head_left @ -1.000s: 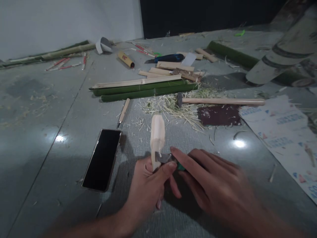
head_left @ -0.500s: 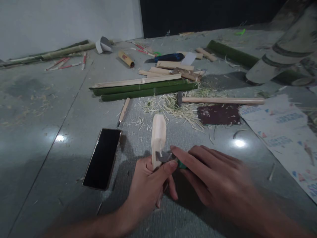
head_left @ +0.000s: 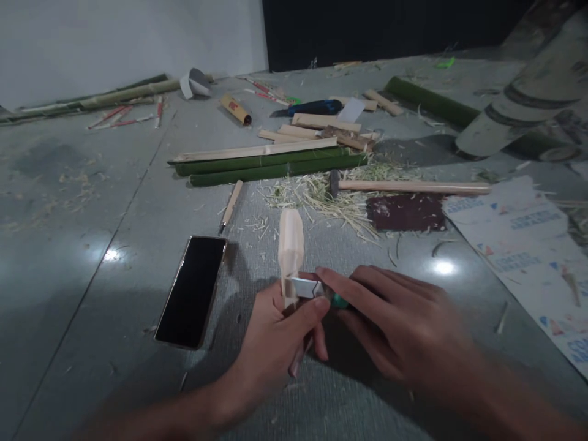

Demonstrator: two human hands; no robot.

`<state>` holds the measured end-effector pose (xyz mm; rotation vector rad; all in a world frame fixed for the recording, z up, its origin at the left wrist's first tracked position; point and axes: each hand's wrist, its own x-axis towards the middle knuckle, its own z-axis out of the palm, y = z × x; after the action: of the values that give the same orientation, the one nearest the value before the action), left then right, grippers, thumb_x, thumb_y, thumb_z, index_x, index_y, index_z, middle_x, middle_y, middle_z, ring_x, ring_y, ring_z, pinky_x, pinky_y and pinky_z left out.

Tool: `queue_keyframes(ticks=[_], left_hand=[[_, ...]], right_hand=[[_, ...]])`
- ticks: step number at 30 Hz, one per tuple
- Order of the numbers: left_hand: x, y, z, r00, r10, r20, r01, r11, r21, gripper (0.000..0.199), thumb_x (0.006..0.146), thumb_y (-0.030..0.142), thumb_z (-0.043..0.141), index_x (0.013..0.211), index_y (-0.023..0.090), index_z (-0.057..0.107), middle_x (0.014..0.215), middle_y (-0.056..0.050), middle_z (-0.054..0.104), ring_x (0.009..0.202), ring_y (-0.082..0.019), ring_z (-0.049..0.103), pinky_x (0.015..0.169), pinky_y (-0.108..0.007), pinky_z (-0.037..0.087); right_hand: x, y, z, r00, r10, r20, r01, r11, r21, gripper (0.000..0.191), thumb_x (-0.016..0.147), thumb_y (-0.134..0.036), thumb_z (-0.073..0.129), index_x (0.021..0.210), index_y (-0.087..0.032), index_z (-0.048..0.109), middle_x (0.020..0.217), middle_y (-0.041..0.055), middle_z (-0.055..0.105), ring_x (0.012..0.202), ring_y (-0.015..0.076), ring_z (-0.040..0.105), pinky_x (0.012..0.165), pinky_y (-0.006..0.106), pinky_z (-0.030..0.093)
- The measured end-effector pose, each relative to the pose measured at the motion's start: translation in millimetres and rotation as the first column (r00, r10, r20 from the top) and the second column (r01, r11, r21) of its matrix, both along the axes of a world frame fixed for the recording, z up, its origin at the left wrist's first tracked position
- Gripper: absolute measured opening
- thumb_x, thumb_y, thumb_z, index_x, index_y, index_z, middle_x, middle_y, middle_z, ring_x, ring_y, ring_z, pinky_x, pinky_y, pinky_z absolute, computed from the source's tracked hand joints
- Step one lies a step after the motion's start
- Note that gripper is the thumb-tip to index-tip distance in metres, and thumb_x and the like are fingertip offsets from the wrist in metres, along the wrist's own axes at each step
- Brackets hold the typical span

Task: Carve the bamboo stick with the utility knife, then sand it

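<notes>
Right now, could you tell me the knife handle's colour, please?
The knife handle, mostly covered, shows green, best in the head view.

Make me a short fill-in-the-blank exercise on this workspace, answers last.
The pale carved piece is in the ____ hand.
The knife in the other hand has a ____ handle.
The phone lies face ____.
The hammer lies with its head among the pale ____.

Missing words: left; green; up; shavings.
</notes>
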<state>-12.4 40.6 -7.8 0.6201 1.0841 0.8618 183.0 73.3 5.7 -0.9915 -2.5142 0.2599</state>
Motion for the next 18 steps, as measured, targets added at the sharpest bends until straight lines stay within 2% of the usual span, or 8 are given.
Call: queue_keyframes(ticks=[2,8,12,18], left_hand=[[0,1,0.1,1.000,0.006,0.021,-0.006,1.000,-0.003,0.021,0.093,0.037,0.072,0.102,0.019,0.067,0.050,0.006,0.065,0.027,-0.003,0.034,0.029,-0.011,0.021],[0,3,1.8,1.000,-0.030,-0.006,0.030,1.000,-0.007,0.024,0.093,0.035,0.070,0.082,0.019,0.055,0.050,0.005,0.065,0.027,-0.002,0.034,0.028,-0.010,0.022],[0,2,3.7,0.996,-0.088,-0.021,0.087,0.996,-0.029,0.021,0.091,0.035,0.070,0.087,0.019,0.058,0.050,0.005,0.064,0.028,-0.003,0.035,0.029,-0.012,0.025],[0,2,3.7,0.995,-0.096,-0.030,0.095,0.994,-0.054,0.024,0.087,0.033,0.075,0.089,0.020,0.055,0.050,0.006,0.063,0.028,-0.004,0.033,0.028,-0.013,0.025]], right_hand=[[2,2,-0.1,1.000,0.004,-0.010,-0.004,1.000,-0.014,0.040,0.105,-0.019,0.049,0.145,-0.020,0.053,0.096,0.0045,0.069,0.075,0.0168,0.063,0.064,0.032,0.049],[5,1,-2.0,0.999,-0.031,-0.042,0.030,0.999,-0.023,0.040,0.105,-0.019,0.049,0.146,-0.018,0.053,0.095,0.0038,0.068,0.073,0.0159,0.063,0.063,0.030,0.048],[7,3,-2.1,0.998,0.037,-0.054,-0.042,0.995,-0.095,0.044,0.106,-0.020,0.046,0.150,-0.018,0.048,0.095,0.0044,0.069,0.073,0.0163,0.063,0.061,0.030,0.046],[11,8,1.7,0.988,0.131,-0.076,-0.144,0.968,-0.205,0.043,0.108,-0.024,0.044,0.151,-0.021,0.046,0.102,0.0052,0.072,0.081,0.0172,0.066,0.066,0.030,0.047]])
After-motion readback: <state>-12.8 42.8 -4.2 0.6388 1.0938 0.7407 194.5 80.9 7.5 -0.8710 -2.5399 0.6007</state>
